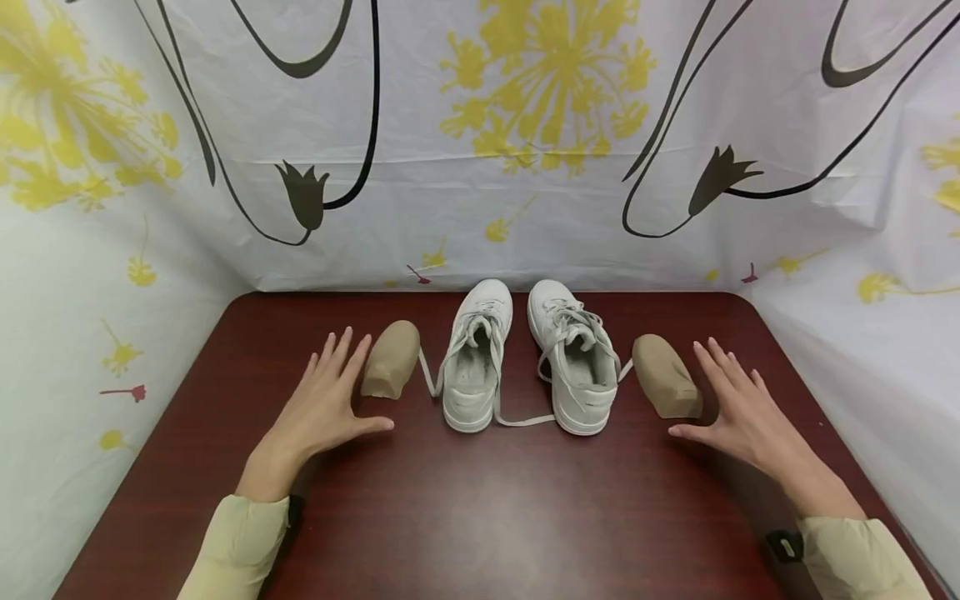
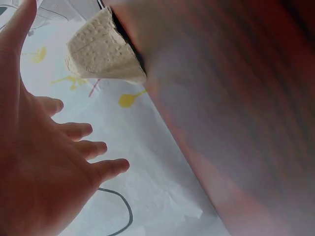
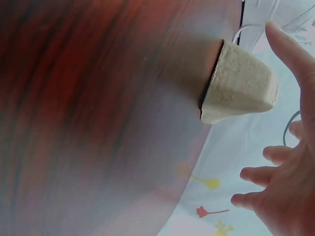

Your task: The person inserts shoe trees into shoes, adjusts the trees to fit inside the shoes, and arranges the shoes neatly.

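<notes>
Two white lace-up shoes are set side by side near the far edge of a dark red table, soles down, toes pointed away: a left shoe and a right shoe. Each is flanked on its outer side by a tan, moulded, cardboard-like piece: a left insert and a right insert. The left hand is held just beside the left insert, the right hand just beside the right one. Both hands are spread, thumbs wide of the fingers, and nothing is gripped; in the wrist views a gap is seen between each hand and its insert.

Trouble seems likeliest from the loose laces. One lace is trailed across the table from the left shoe to the right shoe's heel; whether its end is caught beneath cannot be told. If either shoe were lifted, the lace could be snagged and the other shoe dragged. Outer lace ends are stretched to the edges of both inserts, so a lace might be pinched along with an insert. The inserts look thin-walled and could be dented by a hard squeeze. With the far edge so near, something pushed forward could be tipped off.
</notes>
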Demonstrator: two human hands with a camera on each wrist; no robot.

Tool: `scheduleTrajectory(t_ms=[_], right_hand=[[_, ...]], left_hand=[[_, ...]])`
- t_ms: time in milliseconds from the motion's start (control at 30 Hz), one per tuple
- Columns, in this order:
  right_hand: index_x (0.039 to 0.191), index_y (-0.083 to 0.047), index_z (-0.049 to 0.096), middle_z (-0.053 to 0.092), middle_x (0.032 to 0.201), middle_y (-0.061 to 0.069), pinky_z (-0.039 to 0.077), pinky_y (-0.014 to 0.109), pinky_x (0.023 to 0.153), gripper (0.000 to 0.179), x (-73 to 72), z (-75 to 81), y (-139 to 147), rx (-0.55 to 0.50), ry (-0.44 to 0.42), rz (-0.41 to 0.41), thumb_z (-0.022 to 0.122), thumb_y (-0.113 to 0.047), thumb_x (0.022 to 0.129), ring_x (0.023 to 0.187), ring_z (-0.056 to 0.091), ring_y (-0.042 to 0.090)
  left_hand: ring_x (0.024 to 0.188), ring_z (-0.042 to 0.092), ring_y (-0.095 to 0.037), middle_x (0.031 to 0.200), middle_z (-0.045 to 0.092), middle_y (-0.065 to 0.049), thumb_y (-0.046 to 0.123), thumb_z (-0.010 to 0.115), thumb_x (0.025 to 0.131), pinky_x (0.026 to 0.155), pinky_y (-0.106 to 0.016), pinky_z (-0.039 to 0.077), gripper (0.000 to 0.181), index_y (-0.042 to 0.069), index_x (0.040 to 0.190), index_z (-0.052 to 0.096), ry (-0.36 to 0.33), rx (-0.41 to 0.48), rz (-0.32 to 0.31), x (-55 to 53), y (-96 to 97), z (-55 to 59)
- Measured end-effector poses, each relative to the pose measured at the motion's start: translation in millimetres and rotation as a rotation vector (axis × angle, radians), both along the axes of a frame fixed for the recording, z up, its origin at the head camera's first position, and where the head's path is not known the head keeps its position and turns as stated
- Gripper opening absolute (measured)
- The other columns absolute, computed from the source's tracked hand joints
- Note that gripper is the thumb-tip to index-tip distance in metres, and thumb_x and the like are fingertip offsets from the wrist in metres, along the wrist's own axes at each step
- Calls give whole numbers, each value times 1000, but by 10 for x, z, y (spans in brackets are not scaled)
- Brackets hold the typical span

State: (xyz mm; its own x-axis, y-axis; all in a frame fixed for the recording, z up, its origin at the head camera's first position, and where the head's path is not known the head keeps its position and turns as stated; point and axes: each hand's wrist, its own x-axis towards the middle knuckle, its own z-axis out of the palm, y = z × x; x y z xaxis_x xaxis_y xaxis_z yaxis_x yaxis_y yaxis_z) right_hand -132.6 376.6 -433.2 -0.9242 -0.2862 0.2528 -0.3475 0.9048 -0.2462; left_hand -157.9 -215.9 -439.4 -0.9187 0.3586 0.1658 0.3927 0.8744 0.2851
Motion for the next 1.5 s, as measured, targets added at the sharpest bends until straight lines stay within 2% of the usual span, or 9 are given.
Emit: scheduleTrajectory(t_ms=[200, 433, 633, 967, 1267, 1500], right_hand=[[161, -15, 11, 15, 162, 23, 11, 72, 110, 133, -3, -1, -14, -4, 3, 11, 92, -47, 60, 134, 30, 59], [161, -16, 11, 15, 162, 23, 11, 70, 111, 132, -5, 2, -19, -18, -8, 8, 92, -47, 61, 132, 32, 61], [161, -17, 11, 15, 163, 21, 11, 71, 111, 130, -52, 3, -45, -39, -22, 22, 91, -47, 63, 139, 28, 53], [161, -16, 12, 16, 162, 23, 14, 74, 107, 127, -87, -7, -58, -45, -36, 29, 90, -47, 65, 142, 27, 46], [161, -17, 16, 17, 161, 24, 16, 75, 105, 123, -88, -29, -38, -75, -66, 30, 90, -44, 67, 140, 30, 48], [159, -19, 23, 17, 161, 25, 23, 77, 99, 114, -104, -43, -33, -81, -107, 26, 90, -41, 69, 131, 35, 58]], left_hand=[[150, 5, -41, 165, 7, -16, 80, 72, 64, 113, -66, 19, 129, 18, 161, 14, 28, 9, -23, -30, 42, 3], [151, 11, -37, 165, 13, -13, 71, 79, 65, 115, -60, 21, 123, 17, 160, 22, 91, 53, -76, -35, 97, 32], [150, 16, -36, 164, 19, -9, 66, 83, 64, 114, -58, 25, 120, 16, 158, 27, 153, 82, -128, -63, 204, 36], [150, 18, -35, 165, 18, -5, 67, 81, 66, 115, -55, 25, 120, 24, 160, 20, 159, 108, -170, -98, 323, 57], [149, 18, -35, 164, 20, -9, 68, 81, 65, 115, -55, 25, 120, 16, 158, 26, 145, 147, -205, -83, 440, 64], [149, 20, -34, 162, 25, -12, 57, 90, 60, 112, -53, 32, 121, 13, 157, 31, 210, 189, -272, -113, 576, 55]])
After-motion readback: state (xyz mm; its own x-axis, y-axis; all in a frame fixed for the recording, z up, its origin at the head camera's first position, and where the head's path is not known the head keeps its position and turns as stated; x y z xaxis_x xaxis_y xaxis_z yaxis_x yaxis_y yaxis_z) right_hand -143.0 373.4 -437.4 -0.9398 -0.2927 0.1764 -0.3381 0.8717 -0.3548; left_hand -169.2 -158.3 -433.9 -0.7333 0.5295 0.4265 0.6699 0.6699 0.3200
